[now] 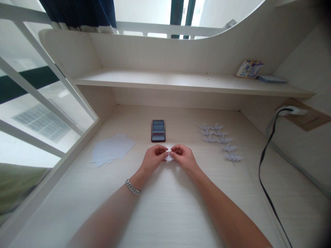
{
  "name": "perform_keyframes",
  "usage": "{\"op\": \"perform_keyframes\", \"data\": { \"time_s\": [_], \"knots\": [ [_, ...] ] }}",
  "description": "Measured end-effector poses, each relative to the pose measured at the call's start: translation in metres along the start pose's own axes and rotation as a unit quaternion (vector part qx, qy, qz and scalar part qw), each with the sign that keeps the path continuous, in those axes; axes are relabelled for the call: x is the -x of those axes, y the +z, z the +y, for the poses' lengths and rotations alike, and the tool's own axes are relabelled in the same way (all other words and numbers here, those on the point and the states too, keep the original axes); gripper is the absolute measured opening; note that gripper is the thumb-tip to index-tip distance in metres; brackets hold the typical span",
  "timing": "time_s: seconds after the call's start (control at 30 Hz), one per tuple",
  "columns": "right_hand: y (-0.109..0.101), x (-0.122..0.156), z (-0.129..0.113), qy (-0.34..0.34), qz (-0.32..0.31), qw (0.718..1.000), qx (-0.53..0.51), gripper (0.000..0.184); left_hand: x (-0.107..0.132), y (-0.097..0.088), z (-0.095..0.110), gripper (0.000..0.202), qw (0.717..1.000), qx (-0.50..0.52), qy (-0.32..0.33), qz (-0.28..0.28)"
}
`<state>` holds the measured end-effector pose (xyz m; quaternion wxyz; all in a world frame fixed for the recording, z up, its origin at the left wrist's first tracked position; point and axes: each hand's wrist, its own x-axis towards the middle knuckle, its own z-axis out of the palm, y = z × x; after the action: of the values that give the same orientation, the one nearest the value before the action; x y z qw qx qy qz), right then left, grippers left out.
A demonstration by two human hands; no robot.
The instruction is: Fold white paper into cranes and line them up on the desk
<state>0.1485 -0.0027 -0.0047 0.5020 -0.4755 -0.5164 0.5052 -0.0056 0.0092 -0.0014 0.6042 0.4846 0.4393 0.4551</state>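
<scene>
A small piece of folded white paper (pixel 169 157) is held between both hands above the desk, in the middle of the head view. My left hand (pixel 155 155), with a chain bracelet on its wrist, pinches the paper's left side between thumb and fingers. On the other side, my right hand (pixel 184 157) pinches it the same way. Fingertips cover much of the paper, so its full shape is hidden. Several folded paper cranes (pixel 216 140) stand in rows to the right. Loose white paper sheets (pixel 112 150) lie overlapping at the left.
Just beyond my hands a phone (pixel 158 131) with a blurred screen leans upright. A black cable (pixel 261 172) runs from the wall socket (pixel 305 113) down the right side. Above the desk, a shelf (pixel 165 78) carries a patterned box (pixel 249 69). White rails (pixel 43 100) border the left.
</scene>
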Motion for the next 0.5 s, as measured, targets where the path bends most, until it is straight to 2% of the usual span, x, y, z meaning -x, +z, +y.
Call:
{"op": "perform_keyframes", "data": {
  "time_s": [0.27, 0.5],
  "knots": [
    [-0.0029, -0.0058, 0.0079, 0.053, -0.011, 0.997, -0.050, 0.025, -0.0015, 0.0002, -0.0039, 0.026, 1.000, -0.005, 0.020, 0.021],
    [-0.0026, -0.0028, 0.0047, 0.033, -0.023, 0.999, -0.021, 0.025, -0.0003, 0.0011, -0.0035, 0.022, 1.000, -0.006, 0.024, 0.017]
  ]
}}
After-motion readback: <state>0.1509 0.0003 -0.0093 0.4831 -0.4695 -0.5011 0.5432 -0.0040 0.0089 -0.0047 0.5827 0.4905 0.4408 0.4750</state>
